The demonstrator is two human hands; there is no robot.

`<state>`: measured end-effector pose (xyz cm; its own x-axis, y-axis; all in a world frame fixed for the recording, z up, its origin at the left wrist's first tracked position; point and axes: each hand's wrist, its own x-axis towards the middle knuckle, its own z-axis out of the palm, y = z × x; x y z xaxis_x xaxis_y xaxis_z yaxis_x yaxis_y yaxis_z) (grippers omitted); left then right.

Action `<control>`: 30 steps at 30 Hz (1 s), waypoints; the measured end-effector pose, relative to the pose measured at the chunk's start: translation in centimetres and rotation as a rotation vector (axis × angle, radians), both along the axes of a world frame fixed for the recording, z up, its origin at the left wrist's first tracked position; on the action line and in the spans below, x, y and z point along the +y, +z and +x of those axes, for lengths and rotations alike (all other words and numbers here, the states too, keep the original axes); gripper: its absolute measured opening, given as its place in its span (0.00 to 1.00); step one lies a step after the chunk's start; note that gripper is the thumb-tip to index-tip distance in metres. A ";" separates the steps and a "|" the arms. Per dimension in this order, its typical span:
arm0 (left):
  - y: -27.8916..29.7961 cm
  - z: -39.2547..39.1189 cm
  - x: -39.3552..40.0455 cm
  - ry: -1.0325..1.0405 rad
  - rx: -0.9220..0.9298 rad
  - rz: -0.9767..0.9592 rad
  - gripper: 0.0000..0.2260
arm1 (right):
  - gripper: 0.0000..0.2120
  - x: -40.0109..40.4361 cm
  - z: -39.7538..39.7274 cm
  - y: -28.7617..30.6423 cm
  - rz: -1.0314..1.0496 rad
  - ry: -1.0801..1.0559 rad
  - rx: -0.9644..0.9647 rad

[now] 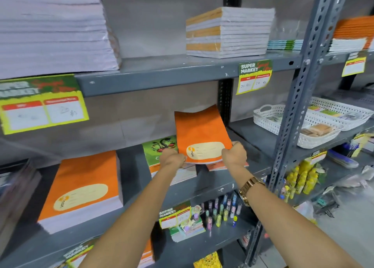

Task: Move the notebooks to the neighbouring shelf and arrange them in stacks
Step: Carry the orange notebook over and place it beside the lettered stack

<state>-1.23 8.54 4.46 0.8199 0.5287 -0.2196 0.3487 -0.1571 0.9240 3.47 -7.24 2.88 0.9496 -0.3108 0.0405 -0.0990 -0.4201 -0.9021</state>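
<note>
Both hands hold a bunch of orange notebooks [199, 134], tilted up on the middle shelf [218, 184]. My left hand [172, 158] grips the near left corner and my right hand [234, 154] grips the near right corner. Under them lies a green-covered notebook pile [157, 148], and a reddish notebook [217, 167] peeks out below my right hand. A thick stack of orange notebooks [85, 188] sits further left on the same shelf.
Above, the upper shelf [162, 69] carries a tall pale stack [50, 30] and an orange-striped stack [228, 32]. White baskets [299, 126] fill the neighbouring shelf to the right, past a perforated steel post [299, 97]. Pens and bottles [222, 211] stand on the lower shelf.
</note>
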 end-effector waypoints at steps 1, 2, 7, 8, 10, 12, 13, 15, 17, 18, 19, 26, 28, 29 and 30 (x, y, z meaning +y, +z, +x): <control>0.0 -0.6 1.1 0.012 -0.005 0.017 0.15 | 0.10 1.2 -0.5 0.1 0.013 0.033 -0.001; 0.1 -1.4 2.3 0.032 -0.004 0.033 0.15 | 0.08 2.4 -1.0 0.2 0.027 0.065 0.007; -0.1 -5.1 8.9 0.131 0.004 0.104 0.14 | 0.15 8.9 -3.5 0.1 0.047 0.180 0.038; -0.1 -6.0 10.4 0.155 0.002 0.094 0.14 | 0.12 10.3 -4.3 0.3 0.063 0.212 0.048; -0.3 -7.7 13.1 0.202 0.004 0.099 0.14 | 0.03 13.1 -5.7 0.4 0.082 0.264 0.049; -0.4 -9.4 15.6 0.247 0.022 0.121 0.14 | 0.05 15.7 -6.7 0.2 0.075 0.313 0.071; -0.5 -10.3 16.7 0.264 0.032 0.135 0.14 | 0.07 16.9 -7.1 0.0 0.077 0.332 0.077; -0.7 -12.0 19.0 0.291 0.054 0.153 0.14 | 0.07 19.3 -8.3 -0.1 0.081 0.384 0.093; -0.9 -13.4 21.0 0.294 0.068 0.155 0.13 | 0.08 21.5 -9.2 -0.5 0.100 0.411 0.107; -1.1 -14.1 22.1 0.300 0.085 0.164 0.12 | 0.08 22.7 -9.8 -0.7 0.100 0.428 0.122; -1.2 -14.7 23.0 0.306 0.101 0.179 0.10 | 0.09 23.7 -10.0 -1.1 0.095 0.436 0.126; -2.4 -17.5 26.9 0.321 0.162 0.210 0.11 | 0.10 28.2 -11.8 -2.4 0.016 0.474 0.164; -2.7 -17.7 27.2 0.328 0.165 0.194 0.07 | 0.05 28.6 -12.1 -2.7 -0.027 0.468 0.188; -2.9 -17.8 27.5 0.330 0.163 0.187 0.05 | 0.01 28.9 -12.3 -2.9 -0.049 0.471 0.188; -2.9 -17.8 27.5 0.325 0.158 0.186 0.05 | 0.03 28.9 -12.5 -3.0 -0.069 0.473 0.187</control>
<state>-19.04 36.01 1.59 0.5677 0.7971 -0.2058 0.5432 -0.1749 0.8212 -8.98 21.62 -0.12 0.9785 0.1524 -0.1387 -0.0409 -0.5158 -0.8557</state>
